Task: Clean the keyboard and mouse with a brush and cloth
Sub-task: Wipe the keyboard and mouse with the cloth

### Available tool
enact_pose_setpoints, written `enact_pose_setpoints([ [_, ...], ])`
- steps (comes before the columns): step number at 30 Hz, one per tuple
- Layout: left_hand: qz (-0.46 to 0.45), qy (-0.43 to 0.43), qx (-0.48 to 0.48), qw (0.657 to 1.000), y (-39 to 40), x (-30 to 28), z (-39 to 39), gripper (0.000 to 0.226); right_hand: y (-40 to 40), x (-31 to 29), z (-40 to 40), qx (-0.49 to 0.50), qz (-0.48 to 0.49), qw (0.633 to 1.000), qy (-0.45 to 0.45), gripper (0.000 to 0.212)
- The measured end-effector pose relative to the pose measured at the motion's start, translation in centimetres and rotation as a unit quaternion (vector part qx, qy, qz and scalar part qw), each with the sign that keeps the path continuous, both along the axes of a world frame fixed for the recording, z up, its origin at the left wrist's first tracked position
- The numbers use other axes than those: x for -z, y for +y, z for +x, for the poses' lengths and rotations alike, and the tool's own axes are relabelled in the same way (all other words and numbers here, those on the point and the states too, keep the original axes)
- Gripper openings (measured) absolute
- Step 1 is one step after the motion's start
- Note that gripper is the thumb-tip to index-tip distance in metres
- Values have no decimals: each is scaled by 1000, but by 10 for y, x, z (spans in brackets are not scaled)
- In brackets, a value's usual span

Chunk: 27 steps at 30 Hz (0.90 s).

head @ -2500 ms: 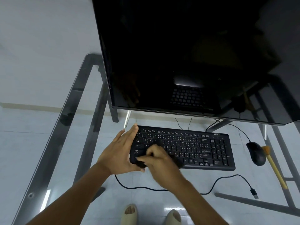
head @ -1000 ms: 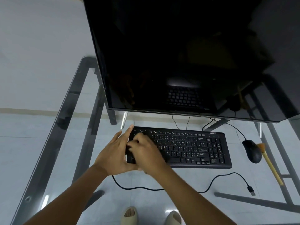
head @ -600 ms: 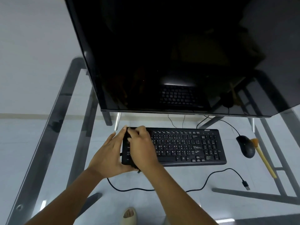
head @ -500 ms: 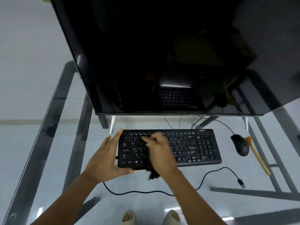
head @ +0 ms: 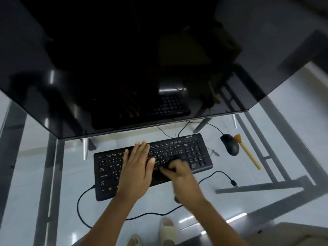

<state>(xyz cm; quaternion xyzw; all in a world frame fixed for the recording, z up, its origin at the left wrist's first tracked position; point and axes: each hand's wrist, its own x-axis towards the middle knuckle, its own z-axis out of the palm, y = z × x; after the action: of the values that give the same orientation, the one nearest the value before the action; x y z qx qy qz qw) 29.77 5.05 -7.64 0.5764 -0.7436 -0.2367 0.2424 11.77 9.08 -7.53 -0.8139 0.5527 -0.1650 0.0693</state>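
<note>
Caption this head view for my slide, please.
Left hand steadies black keyboard while right hand wipes its keys.

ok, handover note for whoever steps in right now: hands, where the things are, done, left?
Left hand: flat and open on the keyboard, pinning its middle.
Right hand: closed on a dark cloth, rubbing the keys right of centre; motion-blurred.
Mouse lies right of the keyboard, untouched; the brush lies just beyond it on the glass desk.
Done: cannot tell how much is wiped.
Left: rest of the keyboard, then the mouse; whether brushing happened isn't visible.
</note>
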Motion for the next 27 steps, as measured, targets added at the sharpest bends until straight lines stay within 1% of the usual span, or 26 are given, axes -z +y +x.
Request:
enact_pose_setpoints([
  [1, -2, -25, 19, 999, -1, 4, -5, 60, -1, 0, -27, 41, 13, 999, 13, 35],
  [2, -1, -49, 33, 998, -4, 7, -11, 60, -1, -5, -50, 109, 20, 993, 27, 27],
  [3, 1, -72, 39, 997, -7, 9, -16, 60, 0, -6, -67, 208, 41, 977, -3, 20],
  [4, 4, -94, 40, 995, -10, 12, -21, 61, -1, -2, -76, 246, 36, 969, 7, 30],
  [5, 6, -115, 38, 993, -12, 14, -27, 62, 0, 0, -74, 254, 25, 967, 7, 43],
  [6, 7, -132, 32, 991, -14, 15, -32, 61, 3, 5, -63, 254, 29, 967, -11, 49],
  [7, 6, -148, 25, 989, -14, 17, -33, 61, 5, 6, -47, 227, 30, 973, -32, 48],
  [8, 4, -162, 19, 987, -13, 19, -34, 60, 8, 5, -32, 179, 29, 982, -50, 44],
  [9, -1, -174, 16, 985, -13, 20, -35, 59, 8, 7, -27, 130, 26, 990, -47, 41],
  [10, -7, -182, 20, 983, -13, 22, -36, 59, 5, 5, -30, 108, 28, 993, -49, 40],
  [11, -10, -186, 27, 982, -13, 22, -36, 59, 0, 1, -38, 123, 20, 991, -45, 41],
  [12, -11, -190, 32, 981, -13, 22, -35, 59, -6, -3, -51, 178, 9, 982, -60, 37],
  [14, -9, -198, 34, 980, -13, 22, -35, 58, -19, -5, -80, 322, 10, 939, -117, 26],
  [15, -9, -201, 33, 979, -13, 22, -36, 58, -25, -5, -88, 382, 14, 915, -128, 24],
  [16, -11, -202, 32, 979, -12, 21, -37, 58, -27, -8, -84, 397, 23, 903, -163, 26],
  [18, -14, -205, 31, 978, -11, 20, -38, 58, -25, -3, -60, 360, 38, 920, -148, 31],
  [20, -15, -207, 31, 978, -11, 19, -39, 59, -14, 6, -27, 250, 80, 951, -166, 28],
  [21, -15, -208, 32, 977, -12, 18, -39, 60, -11, 4, -18, 191, 76, 968, -144, 32],
  [22, -12, -210, 35, 977, -12, 18, -39, 62, -10, 5, -18, 165, 71, 977, -117, 34],
  [23, -8, -214, 38, 976, -12, 17, -38, 66, -14, 3, -27, 167, 53, 980, -99, 33],
  [25, -3, -222, 45, 974, -12, 16, -37, 74, -31, 2, -56, 240, 48, 965, -89, 30],
  [27, 0, -223, 52, 973, -12, 15, -36, 83, -45, -4, -84, 357, 52, 923, -131, 24],
])
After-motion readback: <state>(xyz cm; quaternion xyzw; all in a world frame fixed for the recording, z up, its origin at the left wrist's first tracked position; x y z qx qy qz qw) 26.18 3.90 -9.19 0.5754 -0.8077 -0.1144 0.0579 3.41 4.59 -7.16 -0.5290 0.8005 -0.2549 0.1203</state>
